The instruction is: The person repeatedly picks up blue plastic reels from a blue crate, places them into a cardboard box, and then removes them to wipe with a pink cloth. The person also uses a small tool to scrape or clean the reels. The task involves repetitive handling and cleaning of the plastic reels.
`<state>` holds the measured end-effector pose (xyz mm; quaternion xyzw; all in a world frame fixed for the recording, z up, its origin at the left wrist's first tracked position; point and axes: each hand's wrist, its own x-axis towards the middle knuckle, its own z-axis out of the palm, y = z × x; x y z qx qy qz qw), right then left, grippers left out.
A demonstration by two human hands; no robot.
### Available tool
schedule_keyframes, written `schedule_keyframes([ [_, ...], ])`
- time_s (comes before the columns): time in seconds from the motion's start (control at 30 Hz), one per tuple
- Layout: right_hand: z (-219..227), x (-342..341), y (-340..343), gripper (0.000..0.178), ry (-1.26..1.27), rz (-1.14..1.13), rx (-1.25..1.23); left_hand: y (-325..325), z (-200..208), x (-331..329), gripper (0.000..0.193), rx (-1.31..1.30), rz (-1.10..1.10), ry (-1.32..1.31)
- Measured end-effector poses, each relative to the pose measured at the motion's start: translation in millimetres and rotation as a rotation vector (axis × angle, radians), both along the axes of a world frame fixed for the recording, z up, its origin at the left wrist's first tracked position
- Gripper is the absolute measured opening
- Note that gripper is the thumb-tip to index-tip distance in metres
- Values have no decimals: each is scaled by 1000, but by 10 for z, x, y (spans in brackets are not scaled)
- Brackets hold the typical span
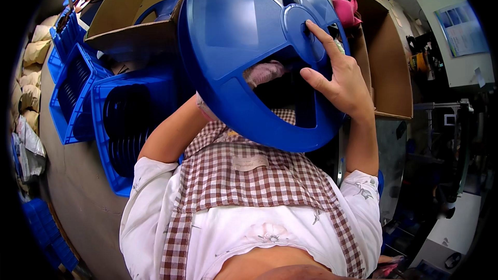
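Note:
A large blue plastic spool reel (228,26) is held up, tilted, in front of my chest. Its round hub and several cut-out windows face me. My left hand (266,72), in a pinkish work glove, is behind the reel and shows partly through one window; it holds the reel from the back, with most of its fingers hidden. My bare right hand (345,80) is over the right side of the reel. Its index finger stretches onto the hub (306,31) and its thumb stands apart over a window; the other fingers are mostly hidden.
An open cardboard box (129,33) with a blue reel part inside stands at the far left. Another open carton (391,67) is at the right. Blue crates (111,161) with dark discs stand on the left, near stacked pale sacks (33,80). A pink object (346,13) lies behind the reel.

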<state>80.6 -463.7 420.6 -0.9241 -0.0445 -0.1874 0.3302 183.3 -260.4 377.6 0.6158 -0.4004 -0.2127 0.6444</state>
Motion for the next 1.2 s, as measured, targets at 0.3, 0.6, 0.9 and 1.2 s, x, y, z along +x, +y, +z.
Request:
schedule_keyframes([
  [0.3, 146, 1108, -848, 75, 89, -71, -263, -355, 427, 1284, 28, -281, -78, 321],
  [0.6, 547, 2339, -1043, 72, 256, -264, -523, -402, 278, 2692, 40, -387, -58, 390],
  [0.9, 524, 2592, -885, 71, 241, -184, -508, -370, 246, 2545, 40, -406, 116, 392],
  [1.2, 185, 2272, -1096, 53, -213, -330, -321, 147, 141, 2042, 50, -123, 457, -161],
])
